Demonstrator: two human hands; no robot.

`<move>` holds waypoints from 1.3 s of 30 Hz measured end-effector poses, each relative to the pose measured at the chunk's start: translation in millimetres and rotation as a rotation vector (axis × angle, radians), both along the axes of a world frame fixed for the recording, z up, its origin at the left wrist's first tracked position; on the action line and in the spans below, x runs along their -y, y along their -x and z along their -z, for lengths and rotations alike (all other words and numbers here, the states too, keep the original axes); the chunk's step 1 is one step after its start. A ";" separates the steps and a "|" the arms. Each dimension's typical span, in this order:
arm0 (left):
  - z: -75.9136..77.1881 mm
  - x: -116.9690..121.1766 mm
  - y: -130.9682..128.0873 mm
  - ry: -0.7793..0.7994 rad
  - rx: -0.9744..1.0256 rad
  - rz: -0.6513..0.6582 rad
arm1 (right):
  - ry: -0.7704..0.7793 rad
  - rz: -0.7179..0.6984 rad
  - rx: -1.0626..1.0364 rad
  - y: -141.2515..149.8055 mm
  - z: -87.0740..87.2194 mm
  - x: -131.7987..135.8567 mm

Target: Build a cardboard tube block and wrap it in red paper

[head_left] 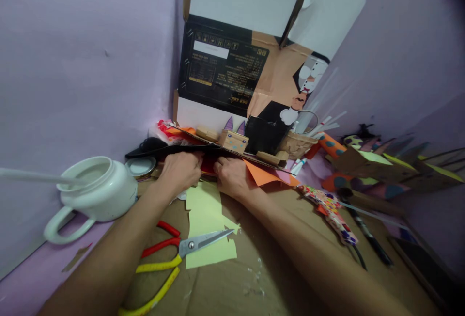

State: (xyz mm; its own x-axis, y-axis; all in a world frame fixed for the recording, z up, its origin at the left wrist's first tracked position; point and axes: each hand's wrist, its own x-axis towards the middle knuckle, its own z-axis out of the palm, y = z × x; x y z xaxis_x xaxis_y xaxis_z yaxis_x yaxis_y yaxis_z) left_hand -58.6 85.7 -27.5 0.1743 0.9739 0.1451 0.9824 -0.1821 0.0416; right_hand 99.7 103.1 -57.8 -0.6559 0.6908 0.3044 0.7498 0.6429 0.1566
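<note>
left hand (182, 173) and right hand (234, 176) curled at the cardboard box (250, 69), can't tell if gripping; i'd keep pressure even

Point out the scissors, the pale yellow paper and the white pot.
Scissors (191, 244), head view: on the pivot.
Pale yellow paper (204, 209), head view: on its upper part.
White pot (109, 199), head view: side of its body.

Looks like a home craft corner to me, squeezed in between lilac walls (87, 39). Cardboard (269, 282) covers the tabletop (31, 284): scissors (191, 244) and cut yellow paper (205, 204) toward the near edge, orange paper (264, 174) further back, patterned glue gun (330, 205) over by the right edge, plus a cardboard animal face (234, 142) near the far edge.
</note>
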 end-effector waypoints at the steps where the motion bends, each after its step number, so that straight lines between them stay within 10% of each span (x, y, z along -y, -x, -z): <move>1: 0.2 0.3 0.3 0.002 0.000 0.016 | -0.010 0.006 -0.005 0.2 0.4 0.6; 27: 12.4 -33.7 -9.9 0.158 0.387 0.264 | -0.158 -0.088 -0.021 9.3 15.3 -5.8; 39: 9.0 -49.5 -11.0 0.296 0.590 0.134 | -0.273 -0.117 -0.053 10.4 11.0 -1.6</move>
